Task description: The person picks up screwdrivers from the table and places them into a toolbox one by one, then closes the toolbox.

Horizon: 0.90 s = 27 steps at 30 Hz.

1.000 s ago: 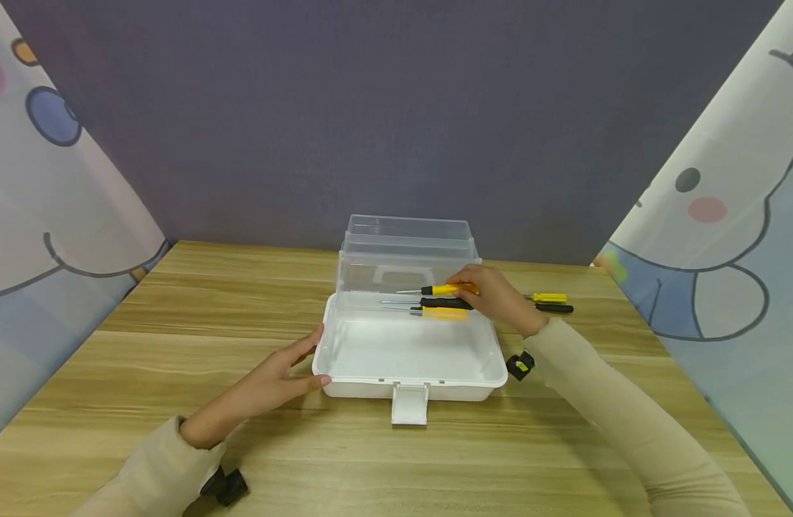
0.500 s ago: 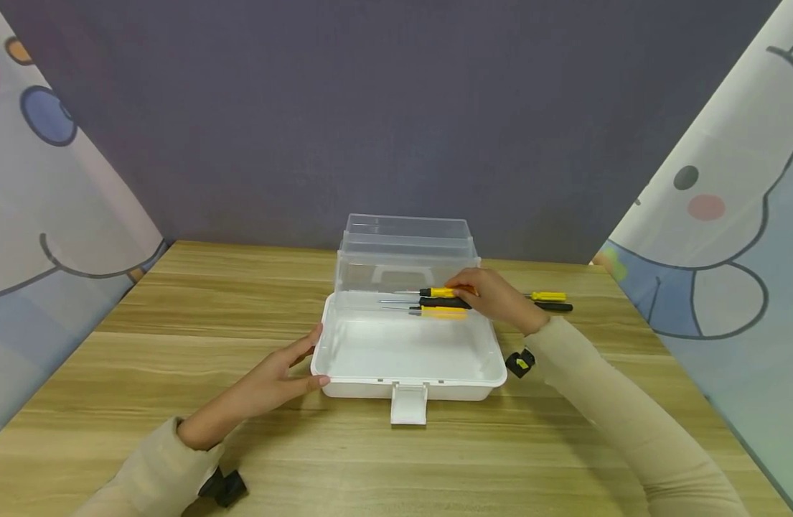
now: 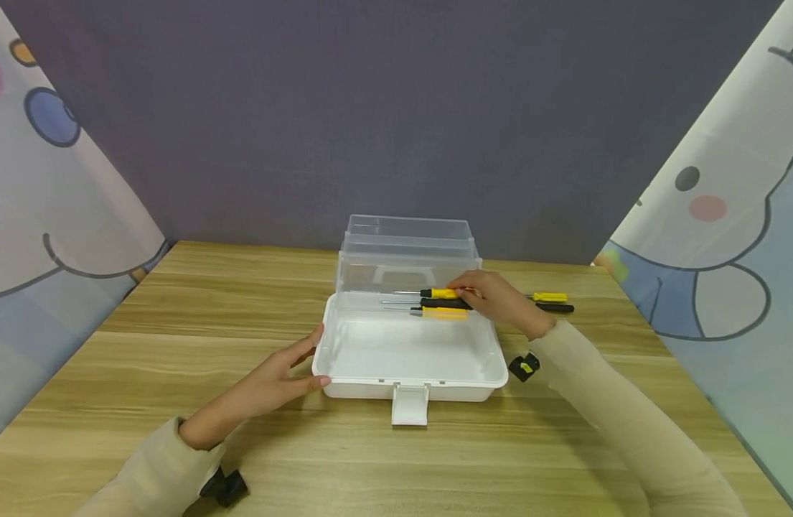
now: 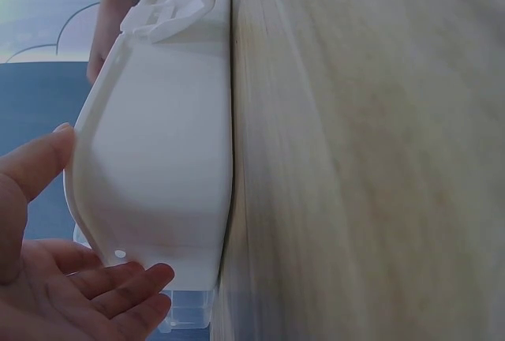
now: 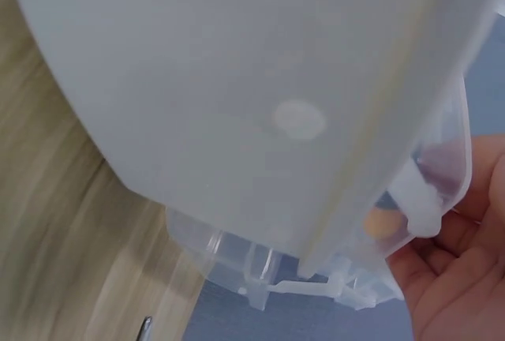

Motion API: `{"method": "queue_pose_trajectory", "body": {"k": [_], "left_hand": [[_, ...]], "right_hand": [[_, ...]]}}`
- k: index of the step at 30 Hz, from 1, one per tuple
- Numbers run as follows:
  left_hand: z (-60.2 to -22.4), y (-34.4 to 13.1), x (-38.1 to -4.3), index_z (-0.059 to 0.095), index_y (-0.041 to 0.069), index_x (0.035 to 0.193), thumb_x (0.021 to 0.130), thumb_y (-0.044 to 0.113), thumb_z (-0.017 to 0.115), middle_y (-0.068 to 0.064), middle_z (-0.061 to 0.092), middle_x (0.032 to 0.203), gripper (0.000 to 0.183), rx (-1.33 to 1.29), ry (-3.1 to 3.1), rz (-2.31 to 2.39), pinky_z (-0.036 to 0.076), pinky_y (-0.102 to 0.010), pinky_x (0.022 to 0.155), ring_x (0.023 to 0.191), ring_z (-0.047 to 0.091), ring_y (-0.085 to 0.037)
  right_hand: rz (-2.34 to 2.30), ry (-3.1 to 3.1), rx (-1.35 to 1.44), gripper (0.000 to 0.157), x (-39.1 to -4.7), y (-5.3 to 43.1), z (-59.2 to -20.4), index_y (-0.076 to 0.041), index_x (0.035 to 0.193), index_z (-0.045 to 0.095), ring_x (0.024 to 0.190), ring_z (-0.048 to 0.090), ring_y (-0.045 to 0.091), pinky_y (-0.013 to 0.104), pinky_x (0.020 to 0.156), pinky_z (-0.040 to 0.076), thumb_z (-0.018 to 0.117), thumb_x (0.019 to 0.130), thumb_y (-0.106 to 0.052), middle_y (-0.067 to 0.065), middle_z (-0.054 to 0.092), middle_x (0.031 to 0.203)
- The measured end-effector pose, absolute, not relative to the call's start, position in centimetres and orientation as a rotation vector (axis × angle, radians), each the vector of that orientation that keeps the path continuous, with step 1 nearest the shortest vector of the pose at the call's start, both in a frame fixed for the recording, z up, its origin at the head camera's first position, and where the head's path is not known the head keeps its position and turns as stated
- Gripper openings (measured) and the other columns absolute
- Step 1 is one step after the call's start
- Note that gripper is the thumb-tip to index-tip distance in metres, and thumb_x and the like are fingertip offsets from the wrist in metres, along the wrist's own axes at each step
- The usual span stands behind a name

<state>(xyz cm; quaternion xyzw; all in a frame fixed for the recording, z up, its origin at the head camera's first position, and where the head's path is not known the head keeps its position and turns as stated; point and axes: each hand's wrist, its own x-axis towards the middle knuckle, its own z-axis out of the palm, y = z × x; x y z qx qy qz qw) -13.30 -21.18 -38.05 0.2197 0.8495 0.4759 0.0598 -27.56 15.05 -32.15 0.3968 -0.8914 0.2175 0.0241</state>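
In the head view a white toolbox (image 3: pixel 415 383) with its clear lid (image 3: pixel 409 227) raised stands on the wooden table. My left hand (image 3: pixel 271 384) rests against its left side, thumb at the front rim, fingers fairly straight; the left wrist view shows the toolbox wall (image 4: pixel 158 144) beside them. At the back right, my right hand (image 3: pixel 499 298) pinches a yellow-and-black screwdriver (image 3: pixel 438 293) by its handle, shaft pointing left. Just below it lie a black-handled screwdriver (image 3: pixel 444 304) and a yellow-handled one (image 3: pixel 444 313). In the right wrist view the toolbox blocks the screwdrivers.
To the right of the toolbox, a yellow-handled tool (image 3: pixel 550 296) and a black-handled one (image 3: pixel 555 308) lie on the table (image 3: pixel 293 452), partly behind the right hand. A white latch (image 3: pixel 410 406) hangs open at the front. A dark panel (image 3: pixel 396 108) stands behind the table.
My right hand has sunk slightly, bringing the yellow-and-black screwdriver down closer to the black-handled one. The left hand and the toolbox stay where they were.
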Motion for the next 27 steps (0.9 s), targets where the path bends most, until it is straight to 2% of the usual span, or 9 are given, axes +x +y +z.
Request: {"method": "queue_pose_trajectory", "body": {"k": [5,8,18,27], "left_hand": [[-38.1,-21.2,-13.3,0.014,-0.004,0.148,0.09,0.029,0.065,-0.02,0.014,0.154,0.084,0.662,2.569,1.444,0.022,-0.056,0.107,0.135,0.028,-0.042],[-38.1,-21.2,-13.3,0.014,-0.004,0.148,0.09,0.029,0.065,-0.02,0.014,0.154,0.084,0.659,2.574,1.442,0.022,-0.057,0.107,0.135,0.028,-0.042],[-38.2,-21.2,-13.4,0.014,-0.004,0.148,0.09,0.029,0.064,-0.021,0.013,0.154,0.084,0.67,2.577,1.437,0.022,-0.058,0.107,0.135,0.028,-0.042],[-38.2,-21.2,-13.4,0.014,-0.003,0.148,0.09,0.03,0.065,-0.02,0.013,0.154,0.084,0.659,2.575,1.433,0.022,-0.057,0.107,0.135,0.028,-0.041]], "right_hand": [[0.81,-2.706,1.231,0.025,-27.1,16.1,-32.4,-0.001,0.117,0.065,0.102,0.061,0.027,0.044,0.084,0.05,0.055,0.094,-0.005,0.011,0.066,0.113],[0.853,-2.674,1.215,0.024,-26.8,16.6,-32.5,-0.001,0.117,0.065,0.105,0.06,0.028,0.047,0.086,0.049,0.055,0.095,-0.006,0.011,0.066,0.114],[0.928,-2.565,1.08,0.022,-25.9,18.4,-33.1,-0.003,0.113,0.067,0.104,0.061,0.031,0.05,0.084,0.05,0.056,0.094,-0.002,0.015,0.065,0.115],[0.941,-2.524,1.055,0.018,-26.0,19.7,-33.9,-0.001,0.108,0.068,0.099,0.063,0.029,0.045,0.079,0.054,0.058,0.092,-0.002,0.015,0.066,0.111]]}}
